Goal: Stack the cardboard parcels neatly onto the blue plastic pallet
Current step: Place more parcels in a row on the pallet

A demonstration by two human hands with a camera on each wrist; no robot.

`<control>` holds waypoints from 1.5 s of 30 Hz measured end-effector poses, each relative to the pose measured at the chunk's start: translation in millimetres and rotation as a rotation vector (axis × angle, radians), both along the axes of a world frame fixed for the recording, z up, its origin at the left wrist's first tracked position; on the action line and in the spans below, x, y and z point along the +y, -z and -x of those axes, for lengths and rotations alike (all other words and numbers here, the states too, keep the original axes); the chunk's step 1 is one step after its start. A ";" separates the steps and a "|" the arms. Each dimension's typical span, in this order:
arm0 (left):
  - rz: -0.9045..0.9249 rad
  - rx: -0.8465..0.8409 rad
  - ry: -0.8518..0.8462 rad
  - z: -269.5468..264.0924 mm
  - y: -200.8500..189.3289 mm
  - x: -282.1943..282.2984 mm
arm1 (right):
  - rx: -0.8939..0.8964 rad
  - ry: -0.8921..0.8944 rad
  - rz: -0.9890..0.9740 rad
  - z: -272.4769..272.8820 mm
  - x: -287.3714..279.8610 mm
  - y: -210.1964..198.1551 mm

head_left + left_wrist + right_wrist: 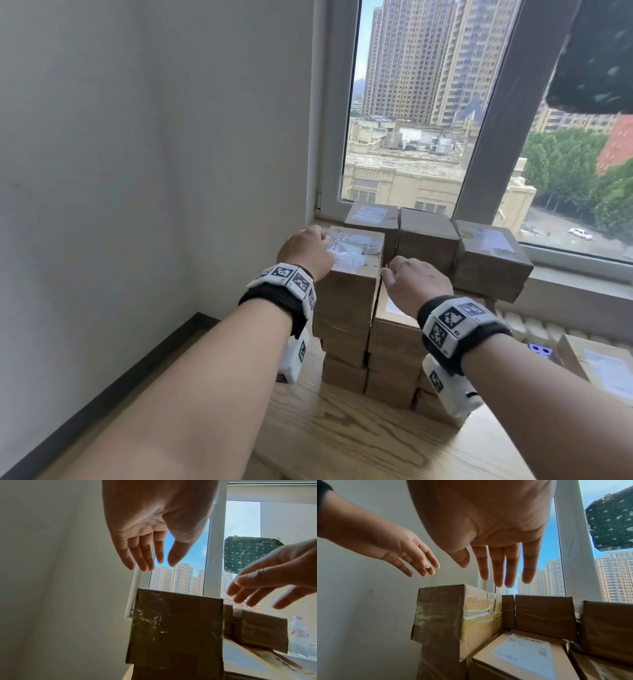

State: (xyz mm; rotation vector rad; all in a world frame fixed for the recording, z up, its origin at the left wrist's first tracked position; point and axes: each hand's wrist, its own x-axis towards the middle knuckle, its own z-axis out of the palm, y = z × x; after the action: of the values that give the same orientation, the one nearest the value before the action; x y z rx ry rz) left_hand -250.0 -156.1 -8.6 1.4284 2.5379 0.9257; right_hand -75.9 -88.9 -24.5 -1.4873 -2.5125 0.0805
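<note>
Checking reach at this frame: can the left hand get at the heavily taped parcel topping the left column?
Probably yes: the left hand hovers open just above the taped parcel, nothing between them.

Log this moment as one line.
left hand: open, above taped parcel | right hand: open, empty | parcels stacked by window

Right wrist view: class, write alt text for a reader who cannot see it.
An open right hand hovers, fingers straight, above a tape-wrapped brown cardboard parcel topping a stack of parcels. The open left hand reaches in beside it; a window shows tower blocks behind.
</note>
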 end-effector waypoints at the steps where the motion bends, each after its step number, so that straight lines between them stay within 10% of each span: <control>1: 0.022 -0.025 -0.004 4.7 2.9 6.9 | 0.014 0.002 0.004 3.7 5.8 0.3; 11: 0.176 -0.423 -0.083 37.4 20.9 61.8 | 0.192 0.021 0.226 37.7 63.2 12.1; 24: 0.348 -0.375 0.085 39.7 28.0 78.8 | 0.300 0.170 0.286 54.0 71.2 23.4; 45: 0.021 -0.616 0.156 20.1 -13.2 54.7 | 0.541 0.251 0.098 12.7 7.6 -29.3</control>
State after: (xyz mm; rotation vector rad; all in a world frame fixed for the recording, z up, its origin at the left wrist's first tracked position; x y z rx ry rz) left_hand -270.2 -101.4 4.6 1.0913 1.9511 1.0962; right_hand -88.6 -81.3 4.8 -1.5486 -1.9083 0.4971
